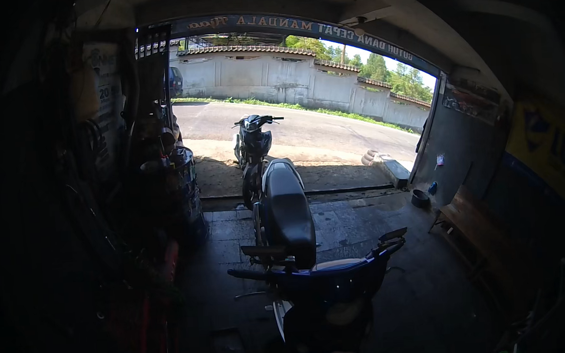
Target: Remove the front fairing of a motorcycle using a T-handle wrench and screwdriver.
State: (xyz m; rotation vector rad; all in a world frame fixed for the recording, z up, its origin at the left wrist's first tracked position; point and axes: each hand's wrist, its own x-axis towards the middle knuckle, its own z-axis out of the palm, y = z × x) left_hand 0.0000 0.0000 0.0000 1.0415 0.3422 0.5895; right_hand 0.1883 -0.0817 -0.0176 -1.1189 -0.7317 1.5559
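A dark blue scooter stands nearest, at the bottom centre, its handlebar across the view and partly in shadow. Just beyond it is the long black seat of another motorcycle. A black motorcycle front with handlebars faces the doorway beyond that. Neither of my hands can be made out. A dim brownish shape at the bottom edge, below the scooter, is too dark to identify.
Cluttered dark shelving and a drum line the left, with red metal equipment below. A wooden bench and black tub are at the right. Outside the open doorway are a road and concrete wall.
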